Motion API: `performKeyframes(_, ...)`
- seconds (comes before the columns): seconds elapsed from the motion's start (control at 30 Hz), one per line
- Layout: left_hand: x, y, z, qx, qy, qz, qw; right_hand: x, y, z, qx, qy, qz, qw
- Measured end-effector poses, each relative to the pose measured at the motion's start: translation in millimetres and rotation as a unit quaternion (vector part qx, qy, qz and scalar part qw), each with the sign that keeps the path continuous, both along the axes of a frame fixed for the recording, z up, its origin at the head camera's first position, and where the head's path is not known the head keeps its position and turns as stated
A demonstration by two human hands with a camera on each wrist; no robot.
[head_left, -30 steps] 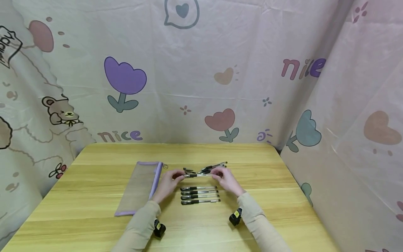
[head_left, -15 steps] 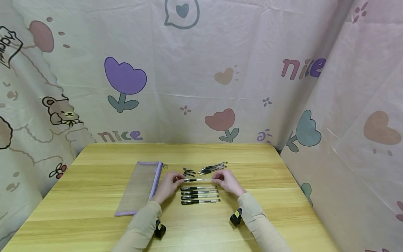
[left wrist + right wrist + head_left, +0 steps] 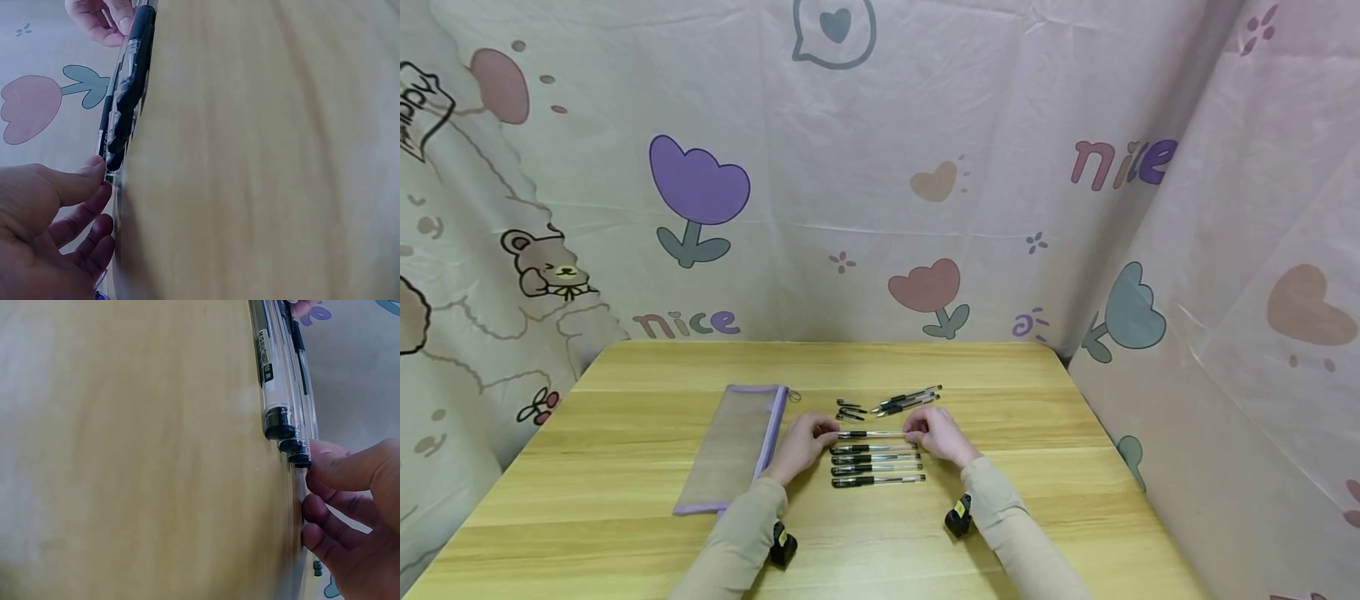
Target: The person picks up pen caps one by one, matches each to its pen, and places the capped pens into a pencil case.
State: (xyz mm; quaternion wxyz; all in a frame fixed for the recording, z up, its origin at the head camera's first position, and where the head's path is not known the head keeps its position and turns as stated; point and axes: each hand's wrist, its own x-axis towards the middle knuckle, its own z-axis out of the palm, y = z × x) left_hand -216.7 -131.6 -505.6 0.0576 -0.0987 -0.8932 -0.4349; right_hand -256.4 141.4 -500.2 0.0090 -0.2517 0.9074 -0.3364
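Observation:
A clear-barrelled gel pen with a black grip [image 3: 872, 434] lies crosswise between my hands, just beyond a row of several similar capped pens [image 3: 876, 469]. My left hand [image 3: 805, 443] pinches its left end between thumb and forefinger; in the left wrist view the thumb [image 3: 84, 181] covers the tip. My right hand [image 3: 942, 435] holds the opposite end, which its fingers hide. Farther back lie uncapped pens [image 3: 910, 402] at a slant, tips pointing left. Beside them is a small group of loose black pen caps [image 3: 850, 412].
A mesh zip pouch with purple edging [image 3: 730, 454] lies flat left of the left hand, a ring at its upper corner. The wooden table [image 3: 1015, 517] meets a printed cloth [image 3: 850, 283] at the back and sides. Each wrist carries a small black camera.
Both hands have brought the pen toward the person, from near the caps and loose pens down to the row. The row, caps and pouch have stayed put.

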Motion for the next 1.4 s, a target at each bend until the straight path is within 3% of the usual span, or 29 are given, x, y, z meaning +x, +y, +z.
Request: performKeyframes(1.4, 0.9, 1.8, 0.3, -0.011, -0.013, 0.004, 0.9999, -0.9, 2.6, -1.7, -0.010, -0.052, -0.008, 0.9986)
